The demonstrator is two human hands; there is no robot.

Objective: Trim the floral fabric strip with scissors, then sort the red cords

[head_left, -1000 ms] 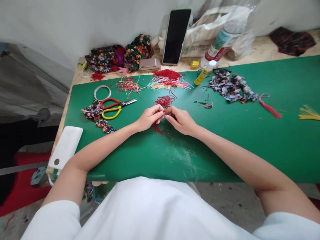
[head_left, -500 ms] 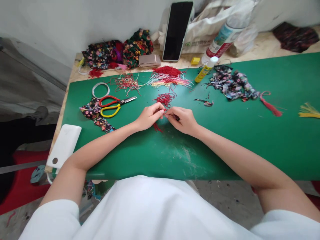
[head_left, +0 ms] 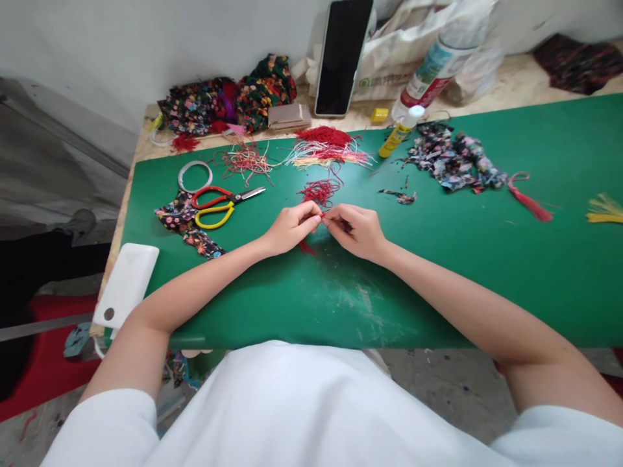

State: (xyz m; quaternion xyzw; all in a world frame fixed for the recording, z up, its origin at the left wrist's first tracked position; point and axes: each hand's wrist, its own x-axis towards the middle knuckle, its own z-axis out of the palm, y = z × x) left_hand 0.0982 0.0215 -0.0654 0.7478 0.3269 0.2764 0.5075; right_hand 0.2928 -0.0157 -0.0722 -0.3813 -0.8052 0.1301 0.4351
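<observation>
My left hand (head_left: pixel 291 227) is closed in a pinch on a red tassel (head_left: pixel 306 248), whose threads hang out below the fingers. Close beside it, my right hand (head_left: pixel 357 230) pinches at the tassel's upper end; the fingertips of both hands almost meet. A scrap of dark patterned cloth seems to be tucked in the right palm, mostly hidden. Just beyond the fingers lies a small heap of red cords (head_left: pixel 320 192). Farther back are bundles of red, white and yellow tassel threads (head_left: pixel 328 148).
Scissors (head_left: pixel 228 204) with red and yellow handles lie left on floral cloth (head_left: pixel 180 217), by a tape ring (head_left: pixel 195 175). A glue bottle (head_left: pixel 399 134) and phone (head_left: pixel 343 58) stand at the back. Right are fabric scraps (head_left: pixel 450 159) and a finished-looking pink tassel (head_left: pixel 530 200). A white device (head_left: pixel 127 282) sits front left.
The fingertips have shifted slightly, with the right hand's pinch a little farther from the left. The camera view has moved a touch; the table things stay put.
</observation>
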